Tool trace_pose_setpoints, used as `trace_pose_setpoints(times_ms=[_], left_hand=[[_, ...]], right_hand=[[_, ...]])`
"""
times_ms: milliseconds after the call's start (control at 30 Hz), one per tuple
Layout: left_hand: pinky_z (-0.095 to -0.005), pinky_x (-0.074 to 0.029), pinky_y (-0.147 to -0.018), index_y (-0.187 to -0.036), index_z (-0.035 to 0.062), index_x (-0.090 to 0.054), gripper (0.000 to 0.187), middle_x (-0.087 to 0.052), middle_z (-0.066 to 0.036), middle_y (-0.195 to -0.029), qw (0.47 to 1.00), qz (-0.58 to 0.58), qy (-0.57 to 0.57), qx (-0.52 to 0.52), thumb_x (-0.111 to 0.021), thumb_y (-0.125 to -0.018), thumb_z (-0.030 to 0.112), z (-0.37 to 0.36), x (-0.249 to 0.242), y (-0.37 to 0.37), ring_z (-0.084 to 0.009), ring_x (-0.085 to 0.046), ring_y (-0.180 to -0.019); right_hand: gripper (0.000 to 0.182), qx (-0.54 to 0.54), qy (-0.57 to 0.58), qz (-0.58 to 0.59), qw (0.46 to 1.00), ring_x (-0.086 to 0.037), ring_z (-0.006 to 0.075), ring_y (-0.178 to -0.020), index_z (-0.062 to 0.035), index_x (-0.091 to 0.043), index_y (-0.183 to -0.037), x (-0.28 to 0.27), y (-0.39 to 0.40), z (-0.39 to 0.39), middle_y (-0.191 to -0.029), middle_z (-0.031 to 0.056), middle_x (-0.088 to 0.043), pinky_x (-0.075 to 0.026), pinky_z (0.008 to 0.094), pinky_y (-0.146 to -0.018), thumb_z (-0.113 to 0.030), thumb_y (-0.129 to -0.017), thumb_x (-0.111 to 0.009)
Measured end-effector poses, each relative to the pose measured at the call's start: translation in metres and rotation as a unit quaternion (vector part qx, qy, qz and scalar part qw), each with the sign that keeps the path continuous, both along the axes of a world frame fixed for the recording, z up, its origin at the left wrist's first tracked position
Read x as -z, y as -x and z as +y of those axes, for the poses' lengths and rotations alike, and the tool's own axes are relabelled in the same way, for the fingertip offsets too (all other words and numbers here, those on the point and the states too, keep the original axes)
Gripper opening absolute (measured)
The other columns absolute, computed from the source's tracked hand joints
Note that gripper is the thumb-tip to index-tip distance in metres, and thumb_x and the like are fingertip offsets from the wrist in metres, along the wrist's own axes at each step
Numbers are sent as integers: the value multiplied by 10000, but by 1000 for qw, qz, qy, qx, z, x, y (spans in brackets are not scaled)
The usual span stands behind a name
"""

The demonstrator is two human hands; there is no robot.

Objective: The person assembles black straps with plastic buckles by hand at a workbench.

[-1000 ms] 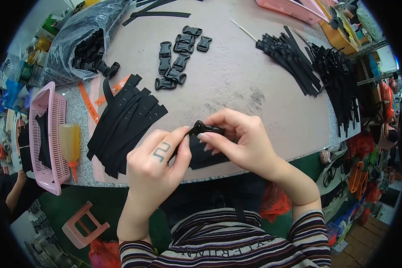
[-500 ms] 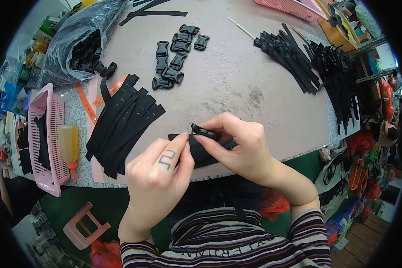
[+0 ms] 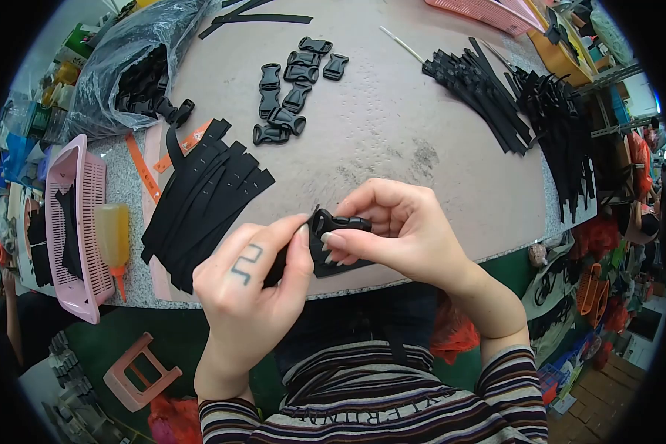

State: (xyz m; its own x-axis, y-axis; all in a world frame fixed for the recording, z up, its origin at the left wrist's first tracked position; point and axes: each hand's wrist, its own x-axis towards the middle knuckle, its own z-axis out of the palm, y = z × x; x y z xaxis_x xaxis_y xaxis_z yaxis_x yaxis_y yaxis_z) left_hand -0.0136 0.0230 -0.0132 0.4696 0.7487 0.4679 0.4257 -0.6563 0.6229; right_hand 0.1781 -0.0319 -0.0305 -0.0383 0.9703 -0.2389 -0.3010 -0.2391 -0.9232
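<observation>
**Pinching a Buckle and Strap at the Table Edge**

Holding a black buckle between thumb and fingertips, the right hand is closed around it, fingers curled over the top so the buckle's slot end seems to face the other hand. The left hand is also closed, thumb and forefinger pinched on a black strap just under the buckle, likely to steady the strap end where it meets the slot. Buckle and strap touch; whether the strap already runs through the slot cannot be told, since the fingers cover that spot. Both sit at the near edge of the table, just in front of the person's striped sleeves.

Everything else is set out around the buckle, apparently within reach. Beyond it and to the left lies a fan of cut straps, flat and overlapping. Farther back, a loose cluster of buckles rests on bare tabletop, with a plastic bag holding more black parts at the far left. Beyond the buckle to the right, a long row of finished pieces lies along the table's curve, well apart from the hands. Left of the strap fan, a pink basket stands at the edge with a yellow bottle beside it.
</observation>
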Motion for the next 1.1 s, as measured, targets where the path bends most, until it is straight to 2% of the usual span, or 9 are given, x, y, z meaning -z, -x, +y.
trace_pose_setpoints(times_ms=[200,300,400,633,733,833,933,1033,1100], left_hand=[[-278,-476,-500,-946,13,-746,164,-658,-84,-698,1000,-19,21,3,-754,-791,-41,-2,-4,1,-178,-620,-534],[-283,-474,-491,-942,16,-739,166,-647,-77,-692,1000,-9,10,5,-761,-785,-36,-1,4,0,-173,-618,-529],[-288,-473,-483,-938,16,-729,165,-637,-73,-690,1000,28,-4,-3,-768,-784,-28,-5,-4,0,-179,-616,-525],[-301,-478,-486,-971,20,-732,194,-614,-72,-690,999,48,-8,5,-773,-786,-24,-4,-4,1,-199,-606,-521],[-298,-479,-500,-1031,17,-744,234,-615,-81,-699,998,56,-1,14,-767,-802,-24,-3,-3,2,-205,-608,-538],[-290,-472,-512,-1078,10,-749,260,-630,-96,-722,997,57,53,21,-753,-821,-26,-3,-6,4,-202,-609,-556],[-284,-456,-515,-1061,0,-750,231,-648,-105,-745,995,30,93,24,-738,-832,-30,-1,-6,9,-183,-605,-568],[-282,-453,-511,-1034,-4,-748,202,-646,-98,-743,995,33,83,38,-732,-835,-32,1,-2,8,-179,-606,-569],[-283,-450,-508,-1021,-5,-747,188,-645,-98,-742,996,21,74,38,-728,-837,-34,1,0,7,-179,-603,-566]], right_hand=[[242,3,37,39,999,-715,116,-824,67,-640,-1072,-1,-4,3,-928,107,-728,-603,239,-732,-54,-903,-763],[235,3,12,8,1000,-715,119,-834,68,-643,-1065,0,0,1,-926,104,-730,-599,239,-742,-51,-901,-763],[221,31,-64,-62,996,-726,137,-843,71,-622,-1068,6,6,-3,-940,121,-732,-611,252,-734,18,-893,-746],[185,74,-207,-303,927,-727,105,-743,48,-671,-990,12,18,-10,-861,90,-744,-570,217,-623,-5,-857,-788],[198,106,-254,-333,902,-735,171,-675,19,-670,-956,16,18,-7,-794,109,-722,-593,269,-619,-66,-838,-806],[195,72,-200,-319,924,-732,109,-735,48,-688,-975,9,10,-8,-849,87,-745,-583,227,-626,-12,-832,-806],[199,76,-201,-314,925,-733,110,-738,49,-688,-975,10,7,-7,-845,88,-743,-590,236,-634,-14,-830,-808],[193,84,-222,-335,912,-732,196,-672,0,-660,-956,13,14,-7,-782,106,-713,-593,281,-613,-71,-839,-795],[194,81,-234,-337,908,-732,199,-676,-1,-656,-959,12,16,-7,-782,107,-712,-594,283,-616,-70,-839,-792]])
